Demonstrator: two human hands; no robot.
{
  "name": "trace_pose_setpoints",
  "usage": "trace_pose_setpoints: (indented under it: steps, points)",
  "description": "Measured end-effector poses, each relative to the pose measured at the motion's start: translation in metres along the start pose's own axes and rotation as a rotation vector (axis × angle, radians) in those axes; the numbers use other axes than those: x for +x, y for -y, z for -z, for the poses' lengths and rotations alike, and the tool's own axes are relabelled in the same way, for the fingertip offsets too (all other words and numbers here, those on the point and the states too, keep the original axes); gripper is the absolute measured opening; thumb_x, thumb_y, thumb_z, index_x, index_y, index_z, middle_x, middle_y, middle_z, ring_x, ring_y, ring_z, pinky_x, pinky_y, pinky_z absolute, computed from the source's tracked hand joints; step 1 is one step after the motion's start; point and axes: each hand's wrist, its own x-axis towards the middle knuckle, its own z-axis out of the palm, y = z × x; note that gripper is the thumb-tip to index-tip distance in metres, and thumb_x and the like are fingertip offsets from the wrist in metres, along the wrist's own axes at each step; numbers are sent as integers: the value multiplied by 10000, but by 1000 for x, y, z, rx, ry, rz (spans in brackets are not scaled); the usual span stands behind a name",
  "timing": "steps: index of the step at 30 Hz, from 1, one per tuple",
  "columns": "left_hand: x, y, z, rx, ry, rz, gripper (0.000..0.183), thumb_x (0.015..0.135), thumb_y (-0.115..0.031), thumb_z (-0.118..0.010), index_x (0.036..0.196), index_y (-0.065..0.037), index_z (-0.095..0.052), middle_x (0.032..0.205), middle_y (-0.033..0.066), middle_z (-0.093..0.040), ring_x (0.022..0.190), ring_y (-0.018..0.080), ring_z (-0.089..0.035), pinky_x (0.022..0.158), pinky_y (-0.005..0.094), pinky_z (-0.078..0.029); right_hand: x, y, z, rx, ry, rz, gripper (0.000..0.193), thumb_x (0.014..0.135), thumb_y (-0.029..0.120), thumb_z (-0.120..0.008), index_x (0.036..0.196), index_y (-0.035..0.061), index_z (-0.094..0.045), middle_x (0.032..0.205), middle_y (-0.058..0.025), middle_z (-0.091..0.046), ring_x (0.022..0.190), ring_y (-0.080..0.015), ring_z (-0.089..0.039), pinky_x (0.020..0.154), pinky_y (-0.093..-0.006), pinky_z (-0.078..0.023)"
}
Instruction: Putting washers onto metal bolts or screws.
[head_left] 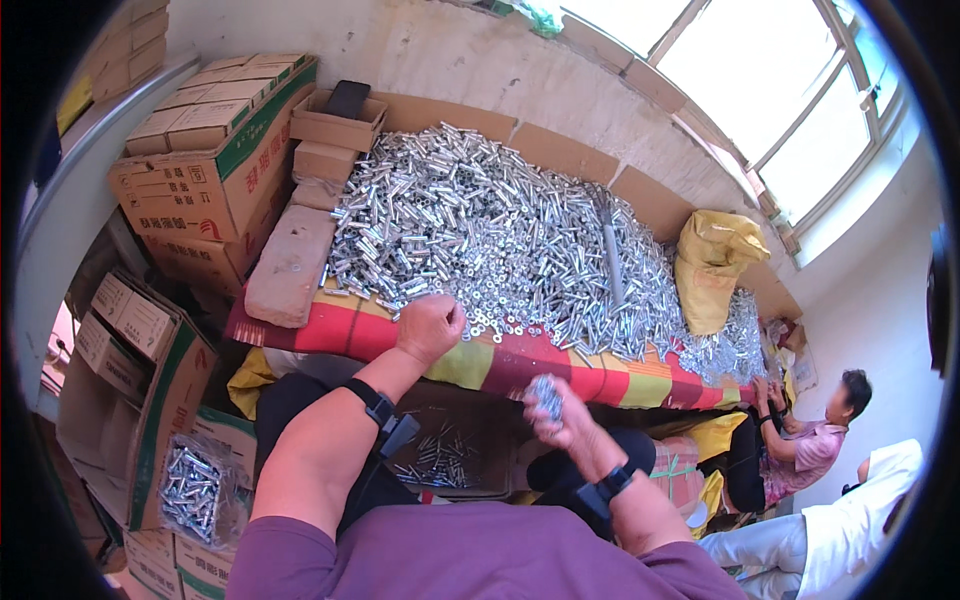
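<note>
A large heap of shiny metal sleeve anchors (440, 200) covers a table spread with a checkered cloth (520, 368). Small washers and nuts (487, 318) lie along the heap's near edge. My left hand (432, 325) rests over that edge beside the washers, its fingers curled closed; whatever they may hold is hidden. Lower and to the right, in front of the cloth, my right hand (572, 420) is closed around a handful of small metal fasteners (546, 397), too blurred to name exactly. Both my wrists wear dark bands with small boxes.
A tray of loose anchors (440, 460) sits below the table edge. A yellow sack (712, 265) and a grey metal bar (612, 262) stand in the heap. Cartons (200, 185) and a plastic bag of anchors (195, 490) are at left. Two people (805, 450) are at right.
</note>
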Motion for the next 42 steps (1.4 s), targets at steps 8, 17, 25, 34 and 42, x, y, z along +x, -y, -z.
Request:
trace_pose_setpoints:
  steps: [8,17,25,34,42]
  points:
    - [45,14,29,-135,-228,370,257,776,-198,-617,601,-19,-557,587,175,-562,528,345,-562,498,414,-420,86,124,-61,-1236,-500,984,309,889,283,-572,1076,36,-583,773,-78,-573,568,-189,-560,481,-290,-453]
    - [39,43,39,-88,-116,527,320,814,-223,-603,604,16,-564,545,167,-535,470,277,-519,504,397,-402,109,130,-53,-1943,-446,1452,221,715,87,-716,931,52,-681,1132,-164,-571,1055,-327,-550,902,-387,-447]
    - [30,29,46,98,266,456,241,759,-240,-666,688,-11,-639,637,167,-612,611,328,-610,584,415,-472,70,98,-56,-2087,-561,1294,438,648,83,-773,1051,53,-607,1126,-184,-527,1047,-365,-518,902,-411,-435]
    - [15,22,75,417,659,469,318,698,-254,-757,847,3,-645,856,217,-650,836,381,-633,747,457,-503,110,65,-62,-1941,-419,1096,371,646,33,-741,974,15,-569,946,-172,-539,828,-343,-568,745,-416,-478]
    - [6,38,45,318,498,376,234,701,-170,-715,831,8,-638,823,231,-641,805,394,-629,729,472,-499,144,58,-116,-2033,-169,1424,399,775,195,-693,1118,16,-596,1212,-222,-518,1086,-388,-506,941,-434,-410]
